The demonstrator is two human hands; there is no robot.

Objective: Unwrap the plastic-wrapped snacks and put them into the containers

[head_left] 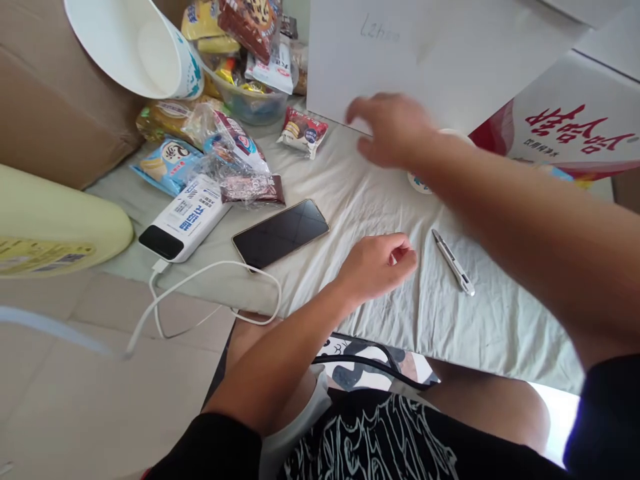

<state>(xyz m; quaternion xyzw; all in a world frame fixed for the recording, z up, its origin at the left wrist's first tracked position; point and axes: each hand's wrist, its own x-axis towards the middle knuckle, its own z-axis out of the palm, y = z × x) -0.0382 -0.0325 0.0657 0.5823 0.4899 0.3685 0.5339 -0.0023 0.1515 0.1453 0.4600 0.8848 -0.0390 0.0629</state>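
We see bare sheet (380, 207) open right of phone (281, 233); utility knife (453, 262) farther right, white box (425, 53) beyond.
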